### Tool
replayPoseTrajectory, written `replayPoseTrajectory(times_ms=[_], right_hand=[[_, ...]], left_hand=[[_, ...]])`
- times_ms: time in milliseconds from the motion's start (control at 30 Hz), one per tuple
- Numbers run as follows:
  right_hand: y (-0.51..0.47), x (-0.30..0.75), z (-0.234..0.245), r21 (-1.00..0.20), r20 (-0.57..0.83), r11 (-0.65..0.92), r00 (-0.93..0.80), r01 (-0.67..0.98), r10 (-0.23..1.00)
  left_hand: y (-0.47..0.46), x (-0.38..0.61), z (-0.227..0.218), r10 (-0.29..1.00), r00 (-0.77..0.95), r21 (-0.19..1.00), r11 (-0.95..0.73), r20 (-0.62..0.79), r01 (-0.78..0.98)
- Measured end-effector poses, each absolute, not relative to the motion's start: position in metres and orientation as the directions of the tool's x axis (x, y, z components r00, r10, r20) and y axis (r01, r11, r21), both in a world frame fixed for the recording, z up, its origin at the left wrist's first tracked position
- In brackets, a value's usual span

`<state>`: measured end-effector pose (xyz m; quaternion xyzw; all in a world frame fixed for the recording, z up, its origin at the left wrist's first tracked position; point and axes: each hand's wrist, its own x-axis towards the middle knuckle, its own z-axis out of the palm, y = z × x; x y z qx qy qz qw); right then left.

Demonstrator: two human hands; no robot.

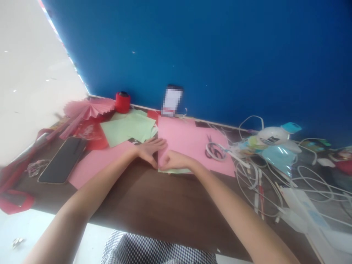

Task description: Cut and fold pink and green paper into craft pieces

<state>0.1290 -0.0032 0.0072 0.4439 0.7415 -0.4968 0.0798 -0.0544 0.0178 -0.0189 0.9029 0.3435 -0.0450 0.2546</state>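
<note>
A pink sheet of paper [185, 137] lies in front of me, with a pale green edge [178, 171] showing along its near side. My left hand [150, 149] rests at the sheet's left edge, fingers stretched out and thumb apart. Close beside it, my right hand [174, 160] is curled and pressed down on the near left part of the pink sheet. What its fingers hold, if anything, is hidden. Scissors [209, 138] lie on the right part of the pink paper, partly under a white ring [216, 151] that looks like a tape roll.
Pale green sheets [129, 126], another pink sheet [99, 161] and a dark phone [62, 161] lie left. A pleated pink paper fan [89, 107] and red roll [122, 102] stand behind. A second phone [172, 101] leans on the blue wall. White cables [251, 179] clutter the right.
</note>
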Motion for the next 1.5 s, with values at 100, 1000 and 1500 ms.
replayPoseTrajectory(times_ms=[100,1000,1500], right_hand=[[-0.003,0.128,0.006,-0.673,-0.544,0.127,-0.604,0.729,0.582],[0.001,0.122,0.014,-0.615,-0.601,0.133,-0.571,0.777,0.558],[0.002,0.126,0.023,-0.543,-0.689,0.138,-0.533,0.828,0.491]], left_hand=[[0.017,-0.053,-0.018,0.599,0.756,0.415,-0.636,-0.266,0.65],[0.013,-0.05,-0.013,0.613,0.736,0.398,-0.623,-0.288,0.674],[0.01,-0.048,-0.006,0.624,0.717,0.406,-0.595,-0.311,0.693]])
